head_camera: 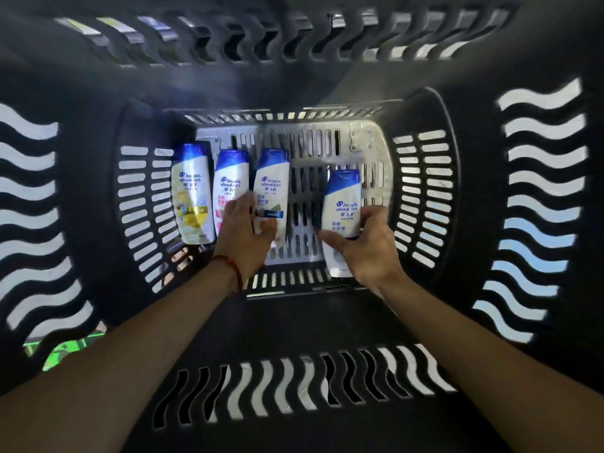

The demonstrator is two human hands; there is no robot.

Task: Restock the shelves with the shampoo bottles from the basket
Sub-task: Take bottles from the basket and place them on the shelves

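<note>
Down in the basket [425, 191], right hand [369, 246] wrapped round the blue-labelled bottle [344, 204] near the right wall; left hand [243, 233] clasping the green-labelled bottle [273, 184] mid-floor. Lying flat alongside: pink-labelled bottle [230, 181], yellow-labelled bottle [191, 191].

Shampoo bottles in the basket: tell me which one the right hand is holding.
The blue-label bottle at far right, alone; the right hand curls round its lower half. The other bottles lie in a row at left.

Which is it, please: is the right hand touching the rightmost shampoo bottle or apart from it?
Touching. The head view shows the right hand with thumb and fingers curled round the rightmost shampoo bottle.
</note>
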